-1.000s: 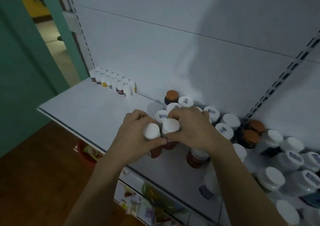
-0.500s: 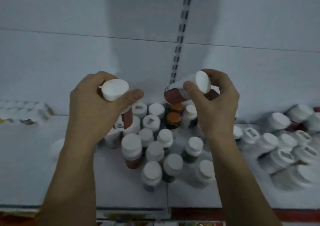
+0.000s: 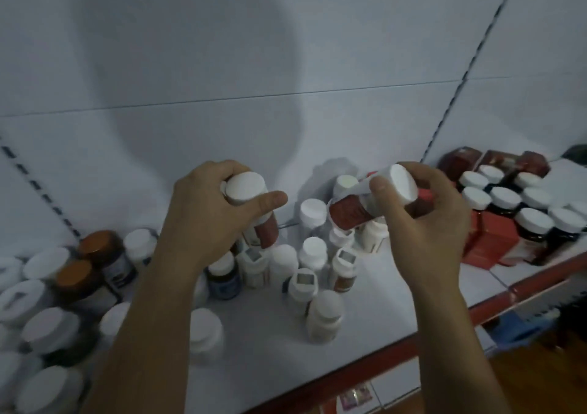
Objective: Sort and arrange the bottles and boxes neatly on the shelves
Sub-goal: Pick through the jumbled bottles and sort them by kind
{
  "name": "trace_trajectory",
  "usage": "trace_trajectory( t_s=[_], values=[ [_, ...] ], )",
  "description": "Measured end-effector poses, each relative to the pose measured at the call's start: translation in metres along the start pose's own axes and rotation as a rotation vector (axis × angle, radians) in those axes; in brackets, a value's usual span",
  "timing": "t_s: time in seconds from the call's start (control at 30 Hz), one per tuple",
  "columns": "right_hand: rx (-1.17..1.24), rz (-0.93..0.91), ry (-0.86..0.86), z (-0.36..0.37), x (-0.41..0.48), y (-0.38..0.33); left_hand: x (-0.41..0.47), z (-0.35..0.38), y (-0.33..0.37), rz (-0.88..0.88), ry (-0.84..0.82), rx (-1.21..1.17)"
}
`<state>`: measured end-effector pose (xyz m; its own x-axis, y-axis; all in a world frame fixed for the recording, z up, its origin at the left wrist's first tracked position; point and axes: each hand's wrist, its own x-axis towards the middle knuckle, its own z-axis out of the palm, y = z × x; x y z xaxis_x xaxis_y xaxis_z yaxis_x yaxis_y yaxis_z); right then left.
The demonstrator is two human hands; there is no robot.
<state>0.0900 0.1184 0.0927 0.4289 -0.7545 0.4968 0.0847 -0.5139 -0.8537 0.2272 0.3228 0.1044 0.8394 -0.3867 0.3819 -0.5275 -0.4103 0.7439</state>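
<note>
The left hand (image 3: 206, 223) is gripping a red bottle (image 3: 266, 230) above the shelf (image 3: 270, 343), the right hand (image 3: 425, 226) clamping a second bottle (image 3: 349, 214), tilted. Sorting is seemingly just starting: loose bottles (image 3: 313, 253) are crowding the shelf beneath, boxes (image 3: 498, 242) sitting grouped at right.

**Free room and obstacles on the shelf (image 3: 374, 312).**

**Open:** a bare strip runs from the front edge towards the back, between the central bottle cluster (image 3: 313, 254) and the red boxes (image 3: 495, 245). A second bare patch lies in front of that cluster.

**Blocked:**
- The left bottle crowd (image 3: 47, 324), with two amber-lidded jars (image 3: 85, 261), fills the left side up to the front edge.
- Dark white-capped bottles (image 3: 505, 197) are packed close against the red boxes at the right.
- The back panel (image 3: 190, 64) closes the rear.
- The air above the central cluster is taken up by both hands. The left hand (image 3: 206, 220) grips an upright red bottle (image 3: 266, 229), and the right hand (image 3: 425, 223) grips a tilted red bottle (image 3: 349, 213).
</note>
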Motion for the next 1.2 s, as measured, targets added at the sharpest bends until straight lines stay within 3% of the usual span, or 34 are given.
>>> trace_trajectory(
  t_s=[0.13, 0.23, 0.33, 0.57, 0.73, 0.9, 1.0, 1.1, 1.2],
  values=[
    [-0.046, 0.019, 0.047, -0.040, 0.046, 0.047, 0.017, 0.056, 0.022, 0.036, 0.009, 0.045],
    [-0.209, -0.068, 0.015, -0.058, 0.072, 0.073, 0.032, 0.089, 0.036, 0.037, -0.003, 0.069],
    [-0.394, -0.135, -0.110, -0.065, 0.092, 0.097, 0.048, 0.116, 0.048, 0.044, -0.069, 0.119],
    [-0.478, -0.116, -0.485, -0.045, 0.107, 0.141, 0.067, 0.173, 0.056, 0.049, -0.308, 0.315],
    [-0.413, -0.107, -0.596, -0.036, 0.103, 0.160, 0.070, 0.196, 0.044, 0.024, -0.404, 0.360],
    [-0.371, -0.168, -0.519, -0.046, 0.106, 0.151, 0.070, 0.207, 0.038, 0.069, -0.500, 0.363],
    [-0.476, -0.116, -0.696, -0.044, 0.101, 0.143, 0.071, 0.196, 0.036, 0.129, -0.579, 0.391],
    [-0.555, -0.051, -0.867, -0.033, 0.086, 0.144, 0.070, 0.179, 0.037, 0.189, -0.509, 0.331],
    [-0.525, -0.032, -0.793, -0.026, 0.076, 0.146, 0.062, 0.161, 0.042, 0.164, -0.362, 0.348]
  ],
)
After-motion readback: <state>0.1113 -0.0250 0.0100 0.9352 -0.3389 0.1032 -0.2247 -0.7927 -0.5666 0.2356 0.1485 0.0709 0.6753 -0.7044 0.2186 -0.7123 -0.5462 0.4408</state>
